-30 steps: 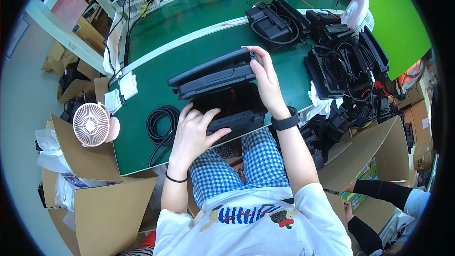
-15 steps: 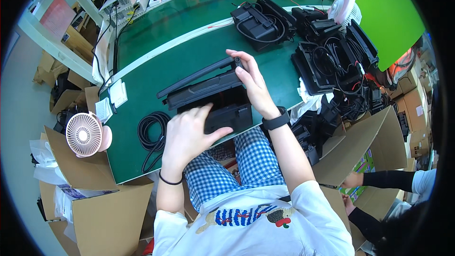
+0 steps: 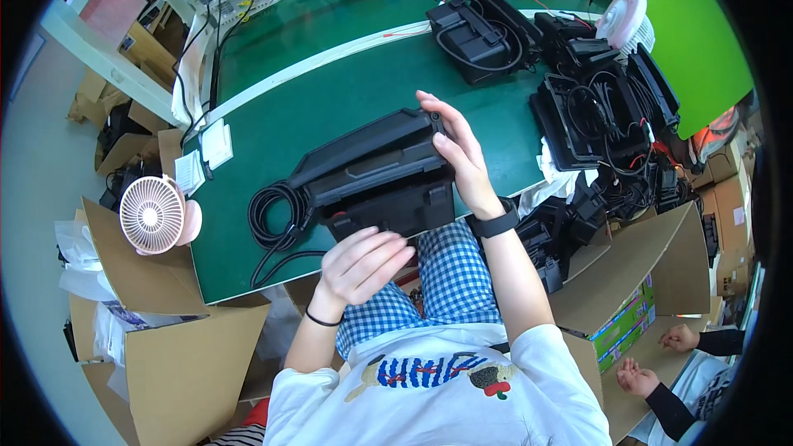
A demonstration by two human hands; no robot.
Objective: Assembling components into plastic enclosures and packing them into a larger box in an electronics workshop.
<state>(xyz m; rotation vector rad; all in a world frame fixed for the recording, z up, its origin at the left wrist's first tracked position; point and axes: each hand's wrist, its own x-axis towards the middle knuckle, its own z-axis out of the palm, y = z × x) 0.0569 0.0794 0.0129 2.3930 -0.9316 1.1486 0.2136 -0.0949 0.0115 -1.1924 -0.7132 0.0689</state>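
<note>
A black plastic case with a carry handle on its lid sits at the green table's near edge, its latched front toward me. The lid looks lowered, though I cannot tell if it is fully closed. My right hand holds the lid and handle at their right end, thumb on the near side and fingers over the far side. Just before the case's lower front is my left hand, its fingers stretched side by side with nothing seen in them. A coiled black cable lies against the case's left end.
More open black cases with cables crowd the table's right side. A pink fan stands at the left, near white papers. Cardboard boxes flank me. At the lower right, a co-worker's hands are beside a box of green packages.
My left hand has come out of the case toward me. The lid has come down over the opening. The co-worker's hands have moved back from the green packages.
</note>
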